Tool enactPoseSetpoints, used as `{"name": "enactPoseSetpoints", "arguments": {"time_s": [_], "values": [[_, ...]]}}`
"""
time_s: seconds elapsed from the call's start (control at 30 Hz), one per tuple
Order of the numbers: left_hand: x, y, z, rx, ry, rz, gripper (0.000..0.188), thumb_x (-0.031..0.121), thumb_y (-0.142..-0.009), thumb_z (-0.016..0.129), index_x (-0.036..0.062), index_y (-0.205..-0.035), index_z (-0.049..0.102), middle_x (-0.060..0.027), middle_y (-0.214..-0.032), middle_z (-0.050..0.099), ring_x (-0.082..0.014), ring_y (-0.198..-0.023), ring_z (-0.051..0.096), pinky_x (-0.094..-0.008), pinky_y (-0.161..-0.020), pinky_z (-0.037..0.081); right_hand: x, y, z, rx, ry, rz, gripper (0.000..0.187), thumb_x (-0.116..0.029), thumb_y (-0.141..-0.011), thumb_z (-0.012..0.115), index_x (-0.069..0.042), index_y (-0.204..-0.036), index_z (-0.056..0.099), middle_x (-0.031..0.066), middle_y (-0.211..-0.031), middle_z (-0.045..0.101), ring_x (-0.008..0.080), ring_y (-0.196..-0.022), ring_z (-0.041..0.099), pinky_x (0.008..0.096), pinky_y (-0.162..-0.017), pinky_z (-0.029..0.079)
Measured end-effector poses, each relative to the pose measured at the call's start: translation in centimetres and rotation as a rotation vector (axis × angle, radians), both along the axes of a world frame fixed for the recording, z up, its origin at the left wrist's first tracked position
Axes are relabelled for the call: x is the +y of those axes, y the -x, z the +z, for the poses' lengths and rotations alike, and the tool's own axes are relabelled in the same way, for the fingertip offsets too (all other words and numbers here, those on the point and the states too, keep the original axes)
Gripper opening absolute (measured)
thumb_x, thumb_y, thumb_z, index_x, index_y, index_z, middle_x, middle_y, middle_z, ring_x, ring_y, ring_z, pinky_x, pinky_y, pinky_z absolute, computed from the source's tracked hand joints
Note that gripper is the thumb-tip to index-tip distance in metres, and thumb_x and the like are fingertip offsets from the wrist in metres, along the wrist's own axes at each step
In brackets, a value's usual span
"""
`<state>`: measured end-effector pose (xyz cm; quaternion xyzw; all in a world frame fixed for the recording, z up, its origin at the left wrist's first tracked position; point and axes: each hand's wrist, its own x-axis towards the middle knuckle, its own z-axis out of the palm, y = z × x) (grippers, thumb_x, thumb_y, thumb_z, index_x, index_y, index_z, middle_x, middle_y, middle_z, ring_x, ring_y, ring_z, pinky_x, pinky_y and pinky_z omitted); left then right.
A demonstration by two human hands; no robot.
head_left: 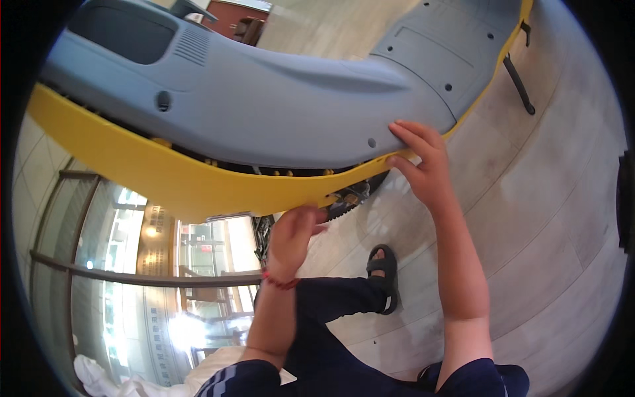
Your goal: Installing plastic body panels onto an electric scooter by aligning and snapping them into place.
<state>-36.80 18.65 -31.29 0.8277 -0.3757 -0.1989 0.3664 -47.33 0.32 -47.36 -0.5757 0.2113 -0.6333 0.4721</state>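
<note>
A scooter lies across the upper part of the head view, with a grey-blue inner panel and a long yellow side panel along its near edge. A dark gap with yellow tabs runs between the two panels on the left and narrows toward the right. My right hand rests at the narrow end; its fingers lie stretched on the grey panel and its thumb touches the yellow edge. My left hand is at the lower edge of the yellow panel, its fingers blurred and partly hidden.
Below the yellow panel, a dark tyre and mechanical parts show. A kickstand-like black bar sticks out at the upper right. Glass panes in a dark frame stand at the left. My sandalled foot is on the wood-look floor.
</note>
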Motion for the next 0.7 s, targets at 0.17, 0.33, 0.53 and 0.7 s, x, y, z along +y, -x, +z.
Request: {"name": "enactPoseSetpoints", "arguments": {"time_s": [0.17, 0.33, 0.53, 0.7], "values": [[3.9, 2.7, 15.9, -0.777, 0.569, -0.167, 0.021, 0.011, -0.091, 0.04, -0.0012, -0.088, 0.056, -0.011, -0.073, 0.057, -0.0181, -0.067, 0.055, -0.0299, -0.071, 0.045, 0.2, 0.4, 1.4, 0.042, 0.028, 0.008, 0.046, -0.012, -0.063, 0.072, -0.012, -0.108, 0.063, 0.0062, -0.11, 0.059, 0.0255, -0.1, 0.052, 0.0357, -0.088, 0.036], [-4.5, 1.1, 21.7, -1.028, 0.462, -0.392, 0.069, 0.036, -0.087, 0.055, -0.001, -0.135, 0.021, -0.0166, -0.137, 0.03, -0.0259, -0.126, 0.034, -0.0371, -0.101, 0.033, 0.1, 1.0, 1.2, 0.029, 0.024, 0.013, 0.046, -0.013, -0.064, 0.072, -0.011, -0.108, 0.063, 0.0062, -0.109, 0.059, 0.0251, -0.101, 0.052, 0.0355, -0.089, 0.036], [-6.3, 0.1, 19.6, -1.218, 0.524, -0.398, 0.075, 0.048, -0.087, 0.049, -0.0021, -0.135, 0.02, -0.0132, -0.129, 0.035, -0.0239, -0.116, 0.04, -0.0371, -0.097, 0.036, -0.1, 1.0, 1.5, 0.047, 0.024, 0.035, 0.046, -0.013, -0.064, 0.072, -0.011, -0.109, 0.063, 0.0068, -0.11, 0.059, 0.0257, -0.101, 0.052, 0.0359, -0.089, 0.036], [-7.3, 0.6, 18.4, -1.197, 0.555, -0.409, 0.065, 0.043, -0.092, 0.039, -0.0032, -0.135, 0.023, -0.0153, -0.124, 0.038, -0.0223, -0.11, 0.043, -0.036, -0.092, 0.036, 0.0, 0.7, 0.8, 0.107, 0.029, 0.043, 0.046, -0.013, -0.066, 0.071, -0.011, -0.11, 0.062, 0.0073, -0.111, 0.059, 0.0259, -0.102, 0.052, 0.0359, -0.09, 0.038]]}}
